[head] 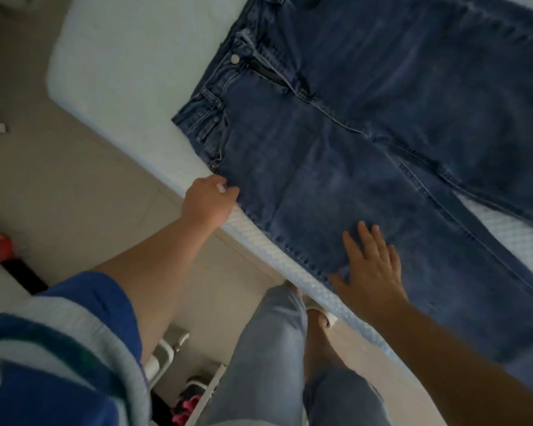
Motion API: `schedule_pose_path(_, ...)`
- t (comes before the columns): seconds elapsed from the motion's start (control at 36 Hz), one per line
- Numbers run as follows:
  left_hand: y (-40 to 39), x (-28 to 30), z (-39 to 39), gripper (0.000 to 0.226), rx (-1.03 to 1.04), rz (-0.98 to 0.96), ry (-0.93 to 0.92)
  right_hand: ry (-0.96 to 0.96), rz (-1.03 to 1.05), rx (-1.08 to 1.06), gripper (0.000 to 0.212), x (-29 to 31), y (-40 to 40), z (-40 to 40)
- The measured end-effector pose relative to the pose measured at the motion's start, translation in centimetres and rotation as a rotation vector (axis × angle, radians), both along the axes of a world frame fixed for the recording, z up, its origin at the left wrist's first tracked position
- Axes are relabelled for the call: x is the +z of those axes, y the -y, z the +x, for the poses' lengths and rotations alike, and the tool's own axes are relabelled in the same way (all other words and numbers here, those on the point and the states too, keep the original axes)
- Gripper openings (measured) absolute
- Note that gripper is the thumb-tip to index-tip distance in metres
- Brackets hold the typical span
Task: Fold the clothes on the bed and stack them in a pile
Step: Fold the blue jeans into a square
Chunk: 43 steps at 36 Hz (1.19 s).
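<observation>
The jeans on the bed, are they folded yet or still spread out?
Spread out. The jeans lie flat on the bed, both legs apart, fly showing. Left hand pinches the side seam; right hand lies flat on a leg.

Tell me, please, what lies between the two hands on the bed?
In the head view, only the jeans lie between the left hand and the right hand: their near edge along the mattress side.

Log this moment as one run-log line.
stage: flattening, no fold yet | dark blue denim jeans: spread on white mattress | left hand: pinching side seam | right hand: flat on leg
</observation>
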<state>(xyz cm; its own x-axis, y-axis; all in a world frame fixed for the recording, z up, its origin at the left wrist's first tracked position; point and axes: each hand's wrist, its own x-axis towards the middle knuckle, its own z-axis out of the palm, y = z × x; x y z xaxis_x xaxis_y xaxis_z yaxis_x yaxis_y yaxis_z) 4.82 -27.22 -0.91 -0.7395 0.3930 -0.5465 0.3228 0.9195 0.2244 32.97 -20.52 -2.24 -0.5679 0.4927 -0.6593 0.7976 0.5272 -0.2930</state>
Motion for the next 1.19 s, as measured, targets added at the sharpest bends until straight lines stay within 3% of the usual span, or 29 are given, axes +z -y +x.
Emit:
schedule_pose_path(0.08, -0.6, -0.6, -0.9, 0.054, 0.234, -0.02, 0.171, 0.062, -0.004, 0.087, 0.092, -0.7, 0.3, 0.2)
schedule_pose_path(0.19, -1.4, -1.4, -1.7, 0.047, 0.558, 0.162, 0.286, 0.141, 0.053, 0.153, 0.116, -1.2, 1.4, -0.1)
schedule_pose_path(0.28, -1.8, -1.6, -2.7, 0.037, 0.802, 0.317, 0.392, 0.134, 0.165, 0.177, 0.104, -0.9, 2.9, -0.4)
schedule_pose_path(0.39, -1.7, -1.7, -4.4, 0.025, 0.954, 0.378, 0.444, -0.005, 0.214, 0.081, 0.086, -0.6, 4.4, -1.8)
schedule_pose_path(0.5, -1.6, -1.3, -5.8, 0.012, 0.961, 0.437, 0.591, 0.057, 0.189, 0.022, 0.067, -0.8, 5.2, -3.3)
schedule_pose_path(0.64, -2.0, -0.1, -7.1, 0.013, 0.898, 0.462, 0.691, 0.136, 0.16, -0.102, 0.053, -0.3, 4.6, -5.0)
schedule_pose_path(0.78, -3.4, 1.9, -8.9, 0.011, 0.72, 0.452, 0.735, 0.109, 0.121, -0.52, 0.027, 2.2, 2.7, -5.7)
schedule_pose_path(0.97, -8.7, 5.5, -9.8, 0.018, 0.586, 0.498, 0.819, -0.045, 0.293, -0.878, 0.026, 7.7, -2.9, -4.8)
schedule_pose_path(1.08, -13.8, 6.6, -9.4, 0.018, 0.619, 0.55, 0.879, -0.102, 0.422, -0.926, 0.016, 9.2, -8.4, -4.0)
schedule_pose_path(1.19, -20.2, 6.4, -8.7, 0.021, 0.583, 0.573, 0.906, -0.12, 0.453, -0.931, 0.021, 8.8, -15.3, -3.4)
